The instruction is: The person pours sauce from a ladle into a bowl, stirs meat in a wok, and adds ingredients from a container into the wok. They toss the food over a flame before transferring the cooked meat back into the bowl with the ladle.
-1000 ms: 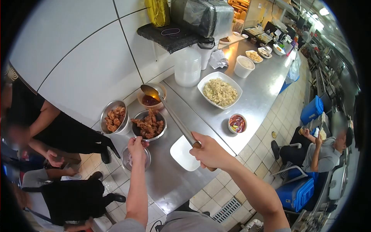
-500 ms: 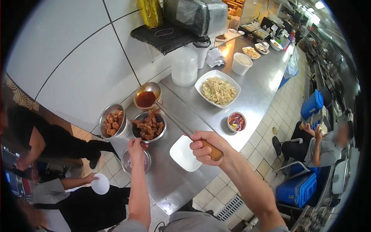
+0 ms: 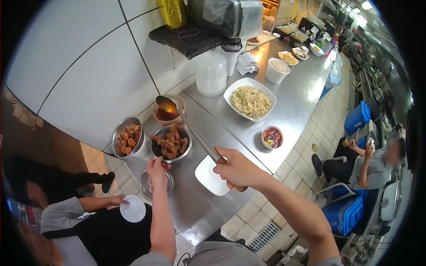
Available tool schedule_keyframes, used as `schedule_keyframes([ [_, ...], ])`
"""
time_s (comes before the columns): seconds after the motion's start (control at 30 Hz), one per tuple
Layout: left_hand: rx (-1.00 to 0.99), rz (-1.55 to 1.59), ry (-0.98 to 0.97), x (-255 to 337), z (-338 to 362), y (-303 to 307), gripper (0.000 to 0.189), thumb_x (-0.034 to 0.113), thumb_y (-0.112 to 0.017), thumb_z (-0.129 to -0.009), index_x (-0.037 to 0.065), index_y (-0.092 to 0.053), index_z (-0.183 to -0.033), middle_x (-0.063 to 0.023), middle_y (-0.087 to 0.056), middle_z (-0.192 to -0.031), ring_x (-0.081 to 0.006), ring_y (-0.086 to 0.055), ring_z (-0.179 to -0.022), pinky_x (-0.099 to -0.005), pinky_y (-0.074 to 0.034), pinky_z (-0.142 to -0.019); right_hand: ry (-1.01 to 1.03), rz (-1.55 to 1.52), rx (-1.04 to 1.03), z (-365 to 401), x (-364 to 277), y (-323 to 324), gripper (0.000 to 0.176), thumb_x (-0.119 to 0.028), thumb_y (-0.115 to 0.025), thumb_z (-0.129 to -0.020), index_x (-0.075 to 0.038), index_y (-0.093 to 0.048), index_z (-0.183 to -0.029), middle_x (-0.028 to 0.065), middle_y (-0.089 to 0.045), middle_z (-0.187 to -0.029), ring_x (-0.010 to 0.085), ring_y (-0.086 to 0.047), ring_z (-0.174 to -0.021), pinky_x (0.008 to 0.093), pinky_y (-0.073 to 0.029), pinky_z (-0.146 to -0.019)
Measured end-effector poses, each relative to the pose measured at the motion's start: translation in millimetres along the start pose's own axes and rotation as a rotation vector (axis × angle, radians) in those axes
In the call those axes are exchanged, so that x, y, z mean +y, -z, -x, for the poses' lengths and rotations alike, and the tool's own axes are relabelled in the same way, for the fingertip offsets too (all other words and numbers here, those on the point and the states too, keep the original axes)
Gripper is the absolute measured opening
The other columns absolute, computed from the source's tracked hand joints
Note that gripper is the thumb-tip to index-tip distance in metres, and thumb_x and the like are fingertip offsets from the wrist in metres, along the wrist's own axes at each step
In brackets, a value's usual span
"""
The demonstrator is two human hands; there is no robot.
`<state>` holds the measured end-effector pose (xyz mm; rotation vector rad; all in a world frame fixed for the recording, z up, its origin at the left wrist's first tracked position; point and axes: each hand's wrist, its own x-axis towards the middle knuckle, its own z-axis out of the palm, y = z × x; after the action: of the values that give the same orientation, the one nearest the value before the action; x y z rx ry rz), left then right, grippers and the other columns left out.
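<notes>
My right hand [image 3: 239, 167] is closed around the wooden handle of a long metal ladle [image 3: 199, 138]. The ladle's head hangs tilted over a round tub of red-brown sauce [image 3: 166, 116], with a thin coat of sauce inside it. Closed at the near rim of a metal bowl [image 3: 189, 150], my left hand [image 3: 158, 170] pinches its edge. Fried chicken pieces [image 3: 170, 142] fill that bowl. Below my left wrist is a clear bowl [image 3: 168, 188], partly hidden; what it contains is hard to make out. A white square dish [image 3: 208, 177] lies beneath my right hand.
A metal container [image 3: 143, 144] of fried pieces stands left of the bowl. Farther back are a dish of fried rice [image 3: 250, 101], a small sauce bowl [image 3: 271, 137] and a white tub [image 3: 277, 71]. A person at left holds a white plate [image 3: 132, 209]; another sits at right.
My right hand has turned over, and the ladle's head has tipped and risen slightly over the sauce tub. My left hand stays at the bowl's rim. The person with the plate has shifted right.
</notes>
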<state>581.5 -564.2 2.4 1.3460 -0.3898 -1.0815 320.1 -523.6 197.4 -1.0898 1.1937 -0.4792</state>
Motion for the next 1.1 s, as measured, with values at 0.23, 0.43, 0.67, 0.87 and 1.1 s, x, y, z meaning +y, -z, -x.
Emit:
schedule_keyframes([
  [0.23, 0.007, -0.034, 0.021, 13, -2, -3, 0.010, 0.004, -0.056, -0.080, 0.004, -0.046, -0.078, -0.0057, -0.052, -0.063, -0.0160, -0.052, -0.047, -0.0260, -0.045, -0.042, -0.238, -0.131, -0.080, -17, -18, 14, 0.041, -0.012, -0.052, -0.082, -0.004, -0.044, -0.121, 0.0024, -0.047, -0.062, 0.0089, -0.045, -0.041, 0.0244, -0.031, -0.033],
  [0.43, -0.024, -0.018, 0.030, 17, -10, -2, 0.011, 0.003, -0.056, -0.080, 0.005, -0.045, -0.078, -0.0056, -0.051, -0.060, -0.0159, -0.051, -0.045, -0.0257, -0.045, -0.041, -0.354, -0.631, -0.088, -30, -19, 37, 0.028, -0.015, -0.051, -0.087, -0.006, -0.041, -0.112, 0.0023, -0.047, -0.062, 0.0087, -0.042, -0.041, 0.0230, -0.030, -0.032],
  [0.67, -0.056, -0.038, 0.016, 17, -13, 2, 0.012, 0.003, -0.057, -0.080, 0.005, -0.045, -0.078, -0.0054, -0.052, -0.062, -0.0152, -0.052, -0.046, -0.0251, -0.045, -0.041, -0.301, -1.128, -0.415, -28, 21, 37, 0.018, -0.017, -0.045, -0.091, -0.016, -0.033, -0.077, -0.0014, -0.042, -0.059, 0.0043, -0.037, -0.035, 0.0198, -0.029, -0.026],
  [0.87, -0.063, 0.005, 0.030, 13, -13, 2, 0.012, 0.004, -0.057, -0.079, 0.005, -0.046, -0.075, -0.0052, -0.053, -0.062, -0.0146, -0.052, -0.047, -0.0242, -0.045, -0.041, -0.266, -1.210, -0.457, -11, 29, 28, 0.011, -0.017, -0.043, -0.091, -0.018, -0.049, -0.100, -0.0018, -0.042, -0.059, 0.0047, -0.036, -0.034, 0.0203, -0.030, -0.026],
  [1.1, -0.113, 0.030, 0.027, 7, -1, 0, 0.014, 0.003, -0.057, -0.080, 0.008, -0.046, -0.074, -0.0044, -0.053, -0.063, -0.0147, -0.053, -0.051, -0.0254, -0.044, -0.044, -0.187, -1.252, -0.405, 27, 35, 21, 0.032, -0.013, -0.043, -0.089, -0.014, -0.045, -0.121, -0.0003, -0.041, -0.059, 0.0059, -0.036, -0.034, 0.0211, -0.029, -0.026],
])
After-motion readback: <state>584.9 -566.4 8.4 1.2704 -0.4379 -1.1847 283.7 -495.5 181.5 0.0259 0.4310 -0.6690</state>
